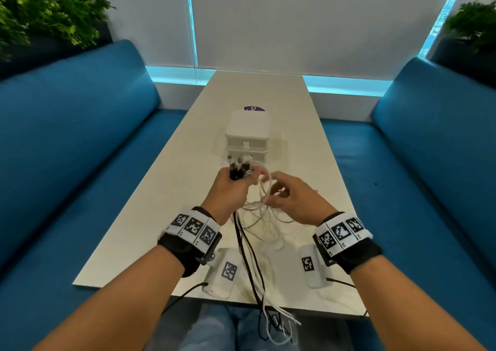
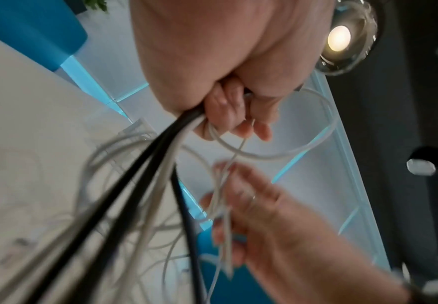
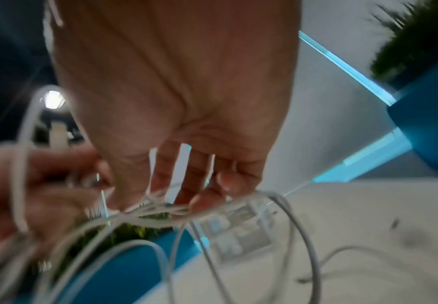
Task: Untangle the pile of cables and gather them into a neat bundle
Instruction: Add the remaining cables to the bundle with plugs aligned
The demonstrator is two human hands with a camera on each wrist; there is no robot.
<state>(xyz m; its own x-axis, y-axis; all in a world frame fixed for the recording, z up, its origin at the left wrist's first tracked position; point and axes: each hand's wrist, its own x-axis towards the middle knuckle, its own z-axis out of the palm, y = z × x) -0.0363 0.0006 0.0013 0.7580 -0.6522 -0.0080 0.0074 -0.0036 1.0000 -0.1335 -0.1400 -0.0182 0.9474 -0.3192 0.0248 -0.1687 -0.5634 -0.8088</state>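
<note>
My left hand (image 1: 236, 182) is a fist above the table's middle, gripping a bunch of black and white cables (image 1: 248, 246) just below their plugs (image 1: 239, 166), which stick up out of it. The left wrist view shows its fingers (image 2: 228, 115) curled round the cables (image 2: 145, 170). The black and white lengths hang down past the table's near edge to my lap. My right hand (image 1: 281, 196), just right of the left one, pinches a few thin white cable loops (image 1: 264, 189) between thumb and fingers (image 3: 202, 195), with white loops (image 3: 238, 236) hanging under them.
A stack of two white boxes (image 1: 247, 135) stands just beyond my hands, a purple round sticker (image 1: 253, 108) behind it. The long cream table (image 1: 308, 135) runs between two blue sofas (image 1: 80, 135). Plants (image 1: 40, 15) stand behind both sofa backs.
</note>
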